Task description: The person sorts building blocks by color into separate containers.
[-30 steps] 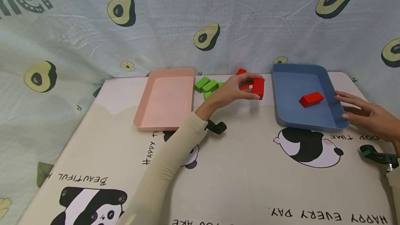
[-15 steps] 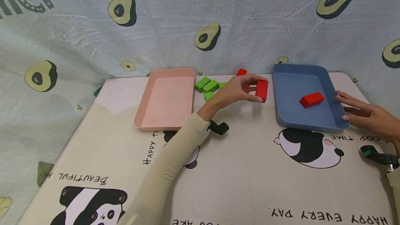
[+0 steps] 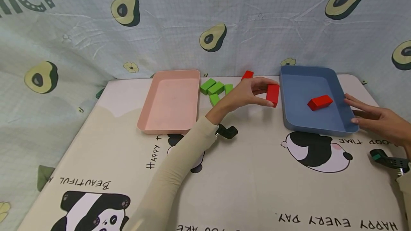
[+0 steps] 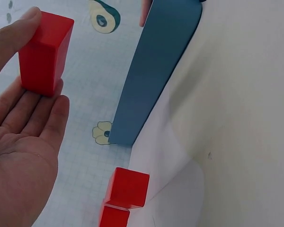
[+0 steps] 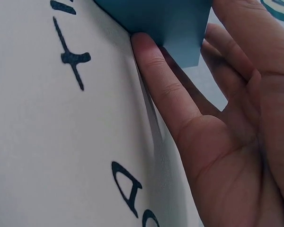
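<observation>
The red block (image 3: 273,95) is a plain oblong, one even bright red, with smooth flat faces and slightly softened edges; in the left wrist view one end face is lighter than the long side below it. It is raised above the bench (image 3: 257,188) toward the far edge, just left of the blue tray (image 3: 297,111). The left hand (image 3: 248,93) holds it, its grip narrowed to a pinch, thumb on one end and fingertips on the other.

The blue tray stands by the bench's far right corner, with a tilted-looking second block (image 3: 320,102), also red, inside. The right hand (image 3: 382,118) touches its right wall, grip wide, fingers and thumb apart.

Beyond the left hand, near the far edge, lie two more red blocks (image 4: 128,187), close together. Left of them sit green blocks (image 3: 216,88), then the pink tray (image 3: 173,102).
</observation>
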The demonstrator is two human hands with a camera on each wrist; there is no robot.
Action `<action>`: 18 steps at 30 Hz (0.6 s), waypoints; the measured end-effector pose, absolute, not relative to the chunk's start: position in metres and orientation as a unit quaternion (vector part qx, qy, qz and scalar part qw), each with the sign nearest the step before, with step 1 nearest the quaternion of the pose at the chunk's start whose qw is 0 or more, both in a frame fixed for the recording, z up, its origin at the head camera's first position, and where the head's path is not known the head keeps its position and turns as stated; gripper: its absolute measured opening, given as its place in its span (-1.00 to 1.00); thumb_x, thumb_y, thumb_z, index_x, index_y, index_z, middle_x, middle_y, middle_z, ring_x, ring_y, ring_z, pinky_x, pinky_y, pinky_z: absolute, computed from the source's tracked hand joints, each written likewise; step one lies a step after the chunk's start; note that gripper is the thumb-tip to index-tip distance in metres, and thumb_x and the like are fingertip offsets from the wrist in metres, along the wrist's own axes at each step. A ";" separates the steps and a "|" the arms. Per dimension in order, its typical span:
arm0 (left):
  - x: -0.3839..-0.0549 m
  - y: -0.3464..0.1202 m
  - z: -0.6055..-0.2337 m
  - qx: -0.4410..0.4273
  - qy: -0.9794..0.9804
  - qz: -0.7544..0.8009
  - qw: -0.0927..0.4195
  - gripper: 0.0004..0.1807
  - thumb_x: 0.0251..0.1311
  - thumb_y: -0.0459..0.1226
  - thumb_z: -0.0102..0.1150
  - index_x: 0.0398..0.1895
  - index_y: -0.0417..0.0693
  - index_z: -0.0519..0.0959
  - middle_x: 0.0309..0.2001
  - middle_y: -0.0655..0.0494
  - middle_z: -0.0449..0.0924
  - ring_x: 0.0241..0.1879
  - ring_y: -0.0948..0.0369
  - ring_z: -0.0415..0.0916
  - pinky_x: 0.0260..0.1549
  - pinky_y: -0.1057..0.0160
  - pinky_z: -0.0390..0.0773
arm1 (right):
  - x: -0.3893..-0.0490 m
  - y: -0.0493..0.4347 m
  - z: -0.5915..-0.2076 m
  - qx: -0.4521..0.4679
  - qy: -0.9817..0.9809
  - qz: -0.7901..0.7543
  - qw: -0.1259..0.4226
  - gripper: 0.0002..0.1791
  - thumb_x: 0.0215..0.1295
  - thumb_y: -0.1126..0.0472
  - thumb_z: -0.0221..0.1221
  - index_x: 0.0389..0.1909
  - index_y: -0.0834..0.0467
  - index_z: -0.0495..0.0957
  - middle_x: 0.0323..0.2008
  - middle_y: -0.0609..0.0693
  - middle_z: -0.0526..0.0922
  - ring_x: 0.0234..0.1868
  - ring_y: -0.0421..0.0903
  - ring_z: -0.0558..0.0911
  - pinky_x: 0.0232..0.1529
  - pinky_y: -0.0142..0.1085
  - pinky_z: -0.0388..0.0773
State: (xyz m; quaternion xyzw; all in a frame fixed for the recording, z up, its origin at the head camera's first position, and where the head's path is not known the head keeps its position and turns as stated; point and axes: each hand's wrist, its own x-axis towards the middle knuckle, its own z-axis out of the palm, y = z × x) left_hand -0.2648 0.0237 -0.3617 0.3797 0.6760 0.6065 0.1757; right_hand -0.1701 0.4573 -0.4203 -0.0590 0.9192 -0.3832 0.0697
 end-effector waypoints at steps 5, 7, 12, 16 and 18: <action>-0.266 0.028 -0.363 0.382 0.666 0.613 0.186 -0.33 0.07 -0.48 0.48 0.31 -0.23 0.50 0.23 -0.04 0.57 0.15 0.25 0.56 0.25 0.26 0.52 | -0.170 0.457 -0.421 -0.060 0.917 -0.388 0.068 -0.16 0.55 0.13 0.12 0.62 -0.30 -0.15 0.50 -0.61 -0.30 0.41 0.69 -0.10 0.09 0.45 0.03; -0.266 0.030 -0.363 0.382 0.665 0.614 0.189 -0.33 0.08 -0.50 0.46 0.32 -0.26 0.49 0.24 -0.07 0.57 0.15 0.24 0.56 0.27 0.21 0.51 | -0.170 0.458 -0.420 -0.059 0.919 -0.384 0.066 -0.18 0.54 0.11 0.13 0.63 -0.27 -0.12 0.50 -0.61 -0.29 0.41 0.68 -0.07 0.11 0.38 0.06; -0.265 0.029 -0.361 0.383 0.666 0.611 0.190 -0.34 0.08 -0.48 0.47 0.31 -0.25 0.50 0.22 -0.05 0.58 0.14 0.23 0.57 0.21 0.26 0.55 | -0.172 0.458 -0.419 -0.054 0.922 -0.376 0.076 -0.20 0.56 0.09 0.11 0.63 -0.24 -0.10 0.50 -0.62 -0.30 0.42 0.65 -0.05 0.10 0.36 0.08; -0.264 0.030 -0.362 0.387 0.665 0.610 0.188 -0.35 0.09 -0.47 0.48 0.30 -0.23 0.50 0.21 -0.03 0.59 0.14 0.24 0.57 0.22 0.25 0.54 | -0.173 0.458 -0.418 -0.059 0.922 -0.374 0.081 -0.20 0.56 0.09 0.10 0.63 -0.23 -0.11 0.50 -0.61 -0.31 0.42 0.66 -0.05 0.10 0.34 0.09; -0.264 0.032 -0.363 0.387 0.667 0.608 0.189 -0.35 0.09 -0.47 0.47 0.31 -0.22 0.50 0.21 -0.03 0.58 0.14 0.25 0.57 0.23 0.25 0.54 | -0.172 0.458 -0.418 -0.057 0.925 -0.366 0.082 -0.20 0.56 0.07 0.10 0.63 -0.25 -0.10 0.50 -0.62 -0.30 0.43 0.64 -0.02 0.18 0.14 0.21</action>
